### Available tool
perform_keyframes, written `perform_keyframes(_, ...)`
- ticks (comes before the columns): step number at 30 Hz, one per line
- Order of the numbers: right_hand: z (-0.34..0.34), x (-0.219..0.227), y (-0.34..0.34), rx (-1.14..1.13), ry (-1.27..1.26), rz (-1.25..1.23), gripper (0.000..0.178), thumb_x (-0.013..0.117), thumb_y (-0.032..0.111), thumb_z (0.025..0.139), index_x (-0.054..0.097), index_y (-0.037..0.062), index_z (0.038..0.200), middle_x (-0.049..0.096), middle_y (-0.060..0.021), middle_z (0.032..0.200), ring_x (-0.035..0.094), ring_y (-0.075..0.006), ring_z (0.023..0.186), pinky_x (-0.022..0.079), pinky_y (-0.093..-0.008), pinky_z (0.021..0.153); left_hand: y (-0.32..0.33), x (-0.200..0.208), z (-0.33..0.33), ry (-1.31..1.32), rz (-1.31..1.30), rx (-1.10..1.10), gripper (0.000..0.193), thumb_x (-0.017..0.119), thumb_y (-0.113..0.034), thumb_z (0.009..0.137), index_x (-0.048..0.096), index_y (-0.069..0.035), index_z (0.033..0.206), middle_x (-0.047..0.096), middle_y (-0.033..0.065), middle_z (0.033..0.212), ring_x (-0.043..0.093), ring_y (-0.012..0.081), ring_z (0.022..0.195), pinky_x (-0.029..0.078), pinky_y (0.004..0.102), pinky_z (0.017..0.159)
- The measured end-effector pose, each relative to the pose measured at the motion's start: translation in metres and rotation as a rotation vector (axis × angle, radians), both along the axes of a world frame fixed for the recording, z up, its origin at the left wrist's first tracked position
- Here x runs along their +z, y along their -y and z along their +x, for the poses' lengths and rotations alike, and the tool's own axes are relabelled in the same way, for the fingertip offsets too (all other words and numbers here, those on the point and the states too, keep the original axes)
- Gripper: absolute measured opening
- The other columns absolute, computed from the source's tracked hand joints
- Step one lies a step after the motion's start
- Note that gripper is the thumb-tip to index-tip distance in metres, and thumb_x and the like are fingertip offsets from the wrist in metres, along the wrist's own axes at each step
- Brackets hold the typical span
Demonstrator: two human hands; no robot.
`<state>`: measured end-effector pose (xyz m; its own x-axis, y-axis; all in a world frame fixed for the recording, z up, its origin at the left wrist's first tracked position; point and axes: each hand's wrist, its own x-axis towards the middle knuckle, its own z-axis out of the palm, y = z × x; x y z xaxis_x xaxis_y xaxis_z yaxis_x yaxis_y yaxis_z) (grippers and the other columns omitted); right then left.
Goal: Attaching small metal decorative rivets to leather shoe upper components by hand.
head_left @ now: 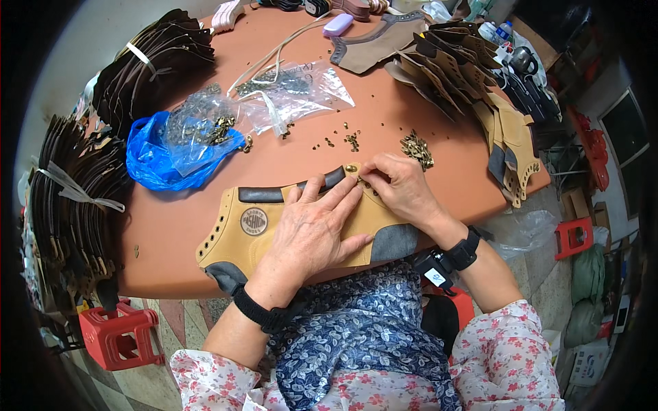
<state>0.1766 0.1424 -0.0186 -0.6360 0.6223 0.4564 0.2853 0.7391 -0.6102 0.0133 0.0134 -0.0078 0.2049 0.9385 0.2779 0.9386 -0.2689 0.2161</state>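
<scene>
A tan shoe upper lies across the near edge of the table, with a dark padded collar, grey corner patches and a round printed badge. Flat on its middle rests my left hand, fingers apart and pressing down on the leather. At the upper's right eyelet edge, my right hand is closed in a pinch; whatever small piece sits between the fingertips is hidden. Just left of those fingertips a brass-coloured lace hook shows at the upper's edge. Beyond my right hand is a heap of similar small brass-coloured hooks.
Tied stacks of dark uppers line the table's left side. Tan uppers are piled at the right. A blue bag and a clear bag hold metal fittings. Red stools stand below the table.
</scene>
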Motion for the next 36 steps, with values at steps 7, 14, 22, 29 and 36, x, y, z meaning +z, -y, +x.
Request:
perform_keyframes(7,-0.0022,-0.0045,0.0032,0.013,-0.002,0.144,0.006,0.068,0.004,0.084,0.065,0.0032,0.089,0.066,-0.0121,0.083,0.066,-0.0324,0.078,0.053,-0.0414,0.068,-0.0002,-0.0012,0.0001,-0.006,0.011,0.000,0.069,0.069,-0.053,0.082,0.059,-0.009,0.135,0.052,0.0043,0.145,0.048,0.0311,0.125,0.040,0.0466,0.100)
perform_keyframes(14,0.0019,-0.0012,0.0031,0.051,0.012,0.138,0.005,0.067,0.005,0.086,0.065,0.0039,0.090,0.067,-0.0119,0.084,0.066,-0.0322,0.080,0.053,-0.0410,0.069,-0.0002,-0.0013,-0.0001,0.004,0.002,0.004,0.069,0.069,-0.052,0.082,0.059,-0.008,0.135,0.053,0.0046,0.144,0.048,0.0314,0.125,0.040,0.0463,0.099)
perform_keyframes(22,0.0000,-0.0040,0.0027,-0.044,-0.008,0.010,0.007,0.067,0.005,0.086,0.064,0.0012,0.091,0.068,-0.0149,0.084,0.067,-0.0325,0.078,0.054,-0.0401,0.070,-0.0001,-0.0009,0.0005,-0.007,0.006,0.006,0.069,0.068,-0.053,0.083,0.059,-0.009,0.135,0.054,0.0050,0.144,0.049,0.0318,0.124,0.040,0.0466,0.100)
perform_keyframes(29,-0.0004,-0.0006,-0.0001,-0.011,-0.007,-0.001,0.008,0.069,0.006,0.085,0.065,0.0009,0.090,0.068,-0.0150,0.083,0.068,-0.0322,0.077,0.053,-0.0393,0.069,0.0001,-0.0012,-0.0001,-0.008,-0.010,0.007,0.070,0.067,-0.053,0.083,0.058,-0.010,0.137,0.053,0.0048,0.145,0.049,0.0321,0.124,0.039,0.0470,0.102)
perform_keyframes(36,0.0016,-0.0019,0.0032,-0.037,-0.033,-0.058,0.006,0.069,0.005,0.086,0.066,0.0018,0.090,0.069,-0.0151,0.084,0.069,-0.0312,0.076,0.054,-0.0376,0.067,-0.0003,-0.0013,0.0007,-0.011,-0.010,0.011,0.070,0.067,-0.054,0.084,0.058,-0.009,0.137,0.054,0.0049,0.144,0.049,0.0318,0.124,0.039,0.0466,0.102)
